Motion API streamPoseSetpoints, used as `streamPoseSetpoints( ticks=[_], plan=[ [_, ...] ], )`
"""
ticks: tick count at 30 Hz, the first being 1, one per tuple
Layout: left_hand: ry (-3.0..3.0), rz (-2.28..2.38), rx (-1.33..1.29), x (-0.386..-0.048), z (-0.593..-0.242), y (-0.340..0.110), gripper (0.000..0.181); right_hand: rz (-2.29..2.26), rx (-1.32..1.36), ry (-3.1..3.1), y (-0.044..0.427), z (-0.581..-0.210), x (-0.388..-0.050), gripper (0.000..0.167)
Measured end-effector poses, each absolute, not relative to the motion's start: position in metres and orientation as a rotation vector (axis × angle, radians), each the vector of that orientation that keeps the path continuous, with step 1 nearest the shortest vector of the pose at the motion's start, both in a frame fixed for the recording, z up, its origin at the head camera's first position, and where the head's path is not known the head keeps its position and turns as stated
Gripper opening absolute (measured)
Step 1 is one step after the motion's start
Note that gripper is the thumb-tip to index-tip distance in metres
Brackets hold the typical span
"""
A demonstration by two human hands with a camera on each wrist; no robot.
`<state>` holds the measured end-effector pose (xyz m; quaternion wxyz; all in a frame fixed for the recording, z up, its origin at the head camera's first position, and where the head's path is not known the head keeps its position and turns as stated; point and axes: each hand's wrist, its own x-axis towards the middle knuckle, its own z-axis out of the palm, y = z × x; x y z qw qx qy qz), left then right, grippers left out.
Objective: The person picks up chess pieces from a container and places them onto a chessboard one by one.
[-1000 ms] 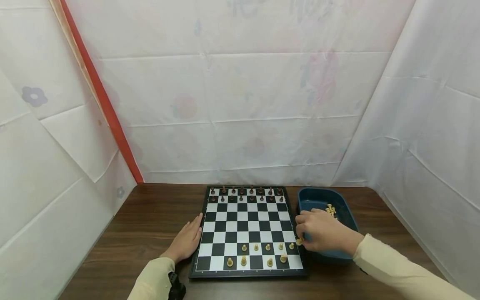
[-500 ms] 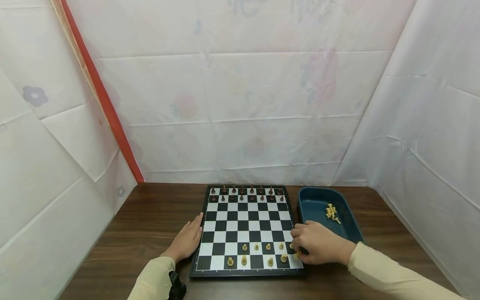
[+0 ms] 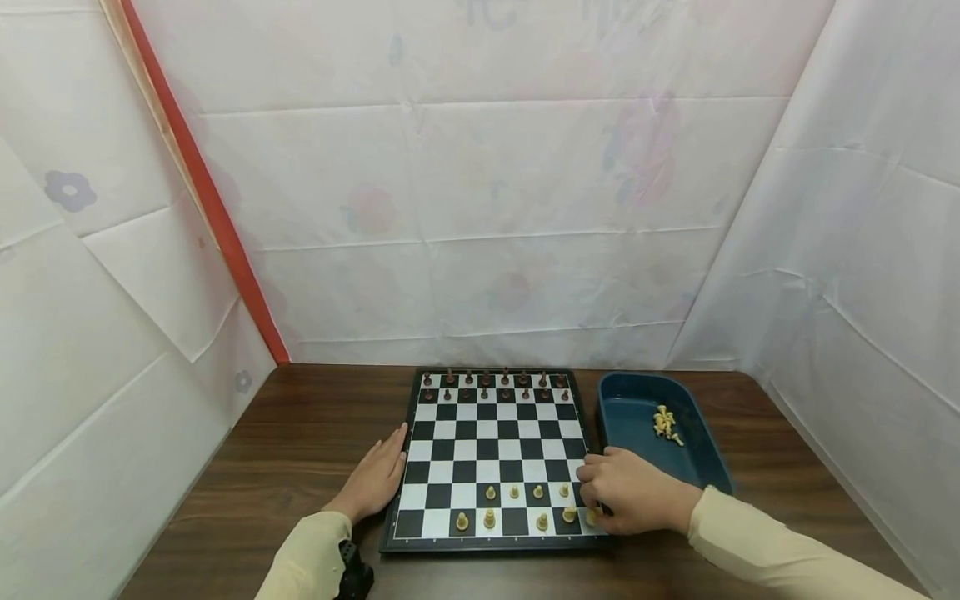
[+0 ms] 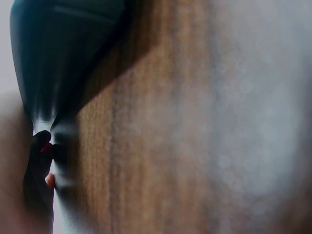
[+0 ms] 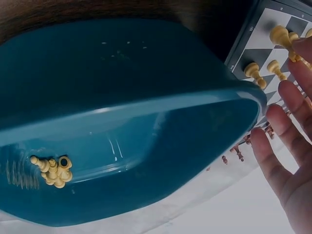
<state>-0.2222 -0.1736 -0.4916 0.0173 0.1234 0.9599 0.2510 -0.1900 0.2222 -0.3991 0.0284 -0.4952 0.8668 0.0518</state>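
A black-and-white chessboard [image 3: 476, 450] lies on the wooden table. My left hand [image 3: 375, 475] rests flat along its left edge, fingers straight. Over the near right corner is my right hand [image 3: 633, 493], its thumb and forefinger pinching a cream chess piece [image 3: 590, 517] at the corner square. In the right wrist view the same chess piece [image 5: 280, 36] shows between the fingertips, while the other fingers spread. Several cream pieces [image 3: 489, 518] stand in the two near rows. Dark red pieces [image 3: 485, 382] fill the two far rows. My right hand hides part of the board's right edge.
A blue plastic tray [image 3: 619, 387] stands right of the board, with a small heap of cream chess pieces [image 3: 665, 423] inside. White sheeting [image 3: 480, 292] hangs behind the table and along both sides. Mostly dark board edge and wood grain [image 4: 146, 126] appear, blurred, in the left wrist view.
My right hand has moved from beside the tray, left and nearer to me, bringing the cream chess piece to the near right corner square. The left hand has stayed in place.
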Motion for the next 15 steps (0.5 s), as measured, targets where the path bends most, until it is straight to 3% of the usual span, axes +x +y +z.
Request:
streamPoseSetpoints(
  ticks=[15],
  plan=[
    [2.984,0.798,0.392,-0.2225,-0.4911,-0.1737,0.053,0.153,-1.533,2.697,0.2241,-0.3991,-0.1912,0.01]
  ],
)
